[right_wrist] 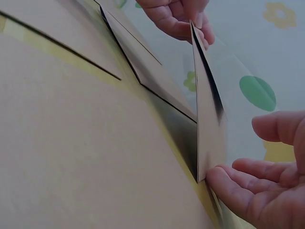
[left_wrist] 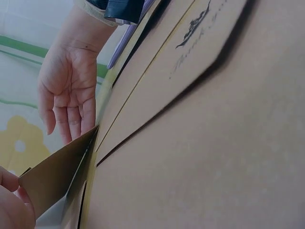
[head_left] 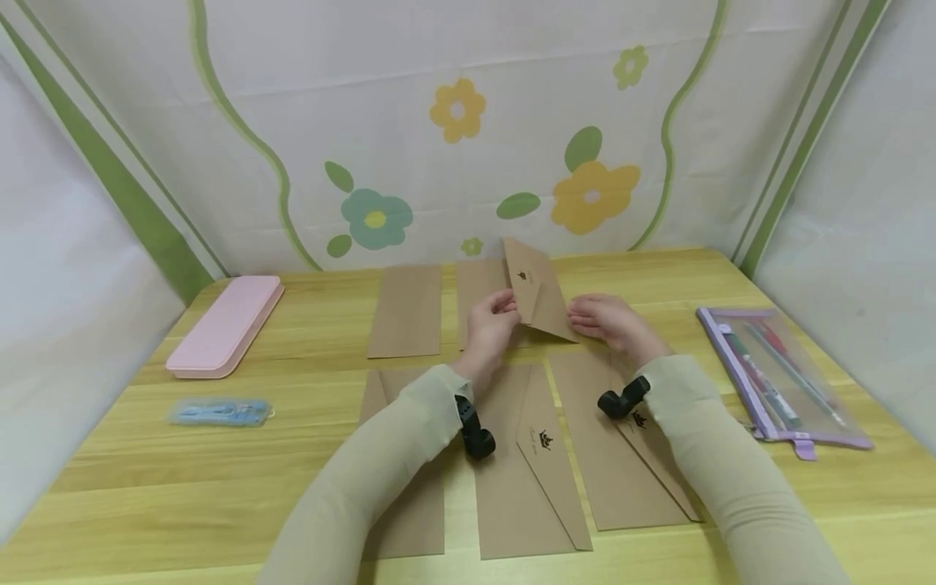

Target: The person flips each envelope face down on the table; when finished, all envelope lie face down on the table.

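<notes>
A brown paper envelope with a crown print on its flap stands tilted at the back row, its left side raised. My left hand pinches that raised left edge between thumb and fingers. At the lower right corner is my right hand, its fingers extended and touching the edge, with the thumb held apart in the right wrist view. Partly behind the tilted one lies another envelope. Below the hands are a middle envelope and a right envelope, flaps to the right.
One more envelope lies at the back left, and another is partly hidden under the left sleeve. A pink case and a blue packaged item are on the left. On the right lies a mesh pencil pouch with pens inside.
</notes>
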### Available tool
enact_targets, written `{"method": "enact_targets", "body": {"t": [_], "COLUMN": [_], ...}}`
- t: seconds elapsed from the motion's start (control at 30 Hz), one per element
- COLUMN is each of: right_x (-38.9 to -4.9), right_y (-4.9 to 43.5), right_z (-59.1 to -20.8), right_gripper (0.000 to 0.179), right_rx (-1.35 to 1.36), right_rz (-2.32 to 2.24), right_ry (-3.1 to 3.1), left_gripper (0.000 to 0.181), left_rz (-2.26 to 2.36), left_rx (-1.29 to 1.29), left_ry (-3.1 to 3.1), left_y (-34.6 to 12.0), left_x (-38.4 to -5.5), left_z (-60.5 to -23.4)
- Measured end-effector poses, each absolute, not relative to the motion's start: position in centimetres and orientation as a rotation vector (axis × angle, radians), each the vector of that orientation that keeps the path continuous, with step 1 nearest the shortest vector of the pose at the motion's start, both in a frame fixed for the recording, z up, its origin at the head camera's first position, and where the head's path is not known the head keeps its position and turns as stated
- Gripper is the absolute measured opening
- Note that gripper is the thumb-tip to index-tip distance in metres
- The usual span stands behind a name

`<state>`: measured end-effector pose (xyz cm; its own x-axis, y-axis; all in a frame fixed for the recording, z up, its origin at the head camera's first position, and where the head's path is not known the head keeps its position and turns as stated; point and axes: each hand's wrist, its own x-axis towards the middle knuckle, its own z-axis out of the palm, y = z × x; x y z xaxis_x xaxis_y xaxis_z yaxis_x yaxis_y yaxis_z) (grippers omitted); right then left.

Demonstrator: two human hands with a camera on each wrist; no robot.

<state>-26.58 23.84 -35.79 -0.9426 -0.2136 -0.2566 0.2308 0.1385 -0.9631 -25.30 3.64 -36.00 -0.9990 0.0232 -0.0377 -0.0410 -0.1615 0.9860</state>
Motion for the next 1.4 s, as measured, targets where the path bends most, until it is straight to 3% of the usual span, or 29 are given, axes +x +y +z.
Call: {"method": "enact_targets", "body": {"t": [1.4], "right_x": [-26.2], "right_y": [20.9], "right_z": [-37.5], "right_gripper": [0.052], "right_rx": [-0.021], "right_rz": [-2.131], "right_ry": [1.808], "left_gripper": [0.039], "left_rz": [2.182], "left_rx": [0.268], "left_ry": [2.244], "left_y": [4.8], "left_x": [-25.9], "left_z": [-31.9]}}
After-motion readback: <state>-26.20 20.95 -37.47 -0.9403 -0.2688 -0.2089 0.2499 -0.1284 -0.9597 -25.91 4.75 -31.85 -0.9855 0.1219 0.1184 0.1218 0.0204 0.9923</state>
